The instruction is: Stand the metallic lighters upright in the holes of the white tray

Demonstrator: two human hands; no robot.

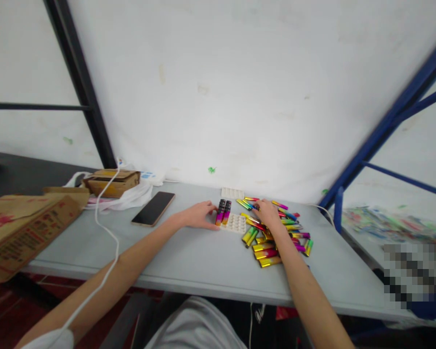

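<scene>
A white tray with rows of holes (239, 223) lies on the table, and several shiny purple-and-orange lighters with black tops (223, 213) stand in its left end. My left hand (200, 215) curls around that end, thumb at the near corner and fingers at the far side, touching it. To the right lies a loose pile of metallic lighters (267, 253) in yellow, green, red and purple. My right hand (267, 213) reaches over the pile's far left part, its bent fingertips closed on the end of a lighter (250, 205). My wrist and forearm hide part of the pile.
A second white tray (232, 193) lies near the wall. A phone (153, 208), an open cardboard box (112, 183), a white plastic bag (132, 198) and a larger carton (32, 228) are on the left. A white cable (107, 230) hangs across my left arm.
</scene>
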